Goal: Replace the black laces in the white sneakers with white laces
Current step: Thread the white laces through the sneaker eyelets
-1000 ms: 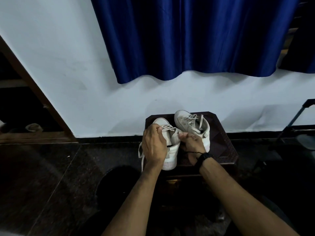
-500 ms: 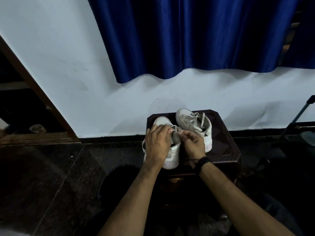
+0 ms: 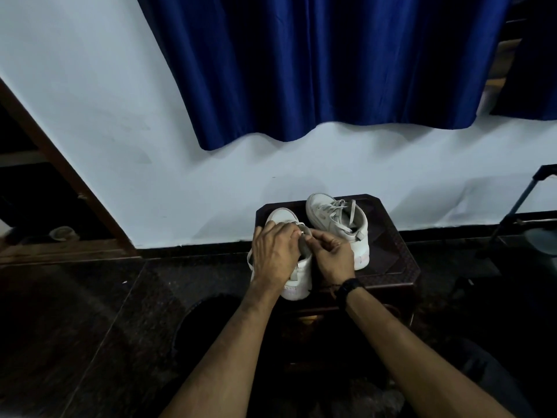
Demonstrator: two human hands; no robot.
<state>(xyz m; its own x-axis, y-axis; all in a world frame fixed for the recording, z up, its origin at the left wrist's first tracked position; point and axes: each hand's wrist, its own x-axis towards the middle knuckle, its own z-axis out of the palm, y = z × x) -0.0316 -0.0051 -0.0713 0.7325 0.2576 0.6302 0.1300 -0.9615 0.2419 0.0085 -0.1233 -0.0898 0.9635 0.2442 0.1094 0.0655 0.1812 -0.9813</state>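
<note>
Meanwhile, on a small dark tabletop (image 3: pixel 391 260) set against a pale wall, a person works at the near sneaker (image 3: pixel 297 285) of a white pair, both hands meeting over its lacing. The left hand (image 3: pixel 275 254) lies curled across the upper with its fingertips bunched at the tongue, apparently pinching a white lace (image 3: pixel 302 231); the right hand (image 3: pixel 333 256), a dark band at the wrist, curls in from the other side, thumb and forefinger pinched at the same spot. Exactly which eyelet they are feeding cannot be made out. A loose loop of white lace (image 3: pixel 249 258) hangs off the shoe's left edge.

Just beside it stands the far sneaker (image 3: pixel 337 221), white laces crossing its front, their ends lying loose. No black lace is clearly visible, so the job looks well along.

Risks from here are modest, by this reading: the near sneaker overhangs the tabletop's front edge, so a hard tug could tip it to the dark floor; the dangling loop could snag or pull uneven; dim light could hide a skipped eyelet.

As for containers, a small round bowl-like object (image 3: pixel 61 232) sits on the floor far left; its contents cannot be seen. A blue curtain (image 3: pixel 331 70) hangs above.
</note>
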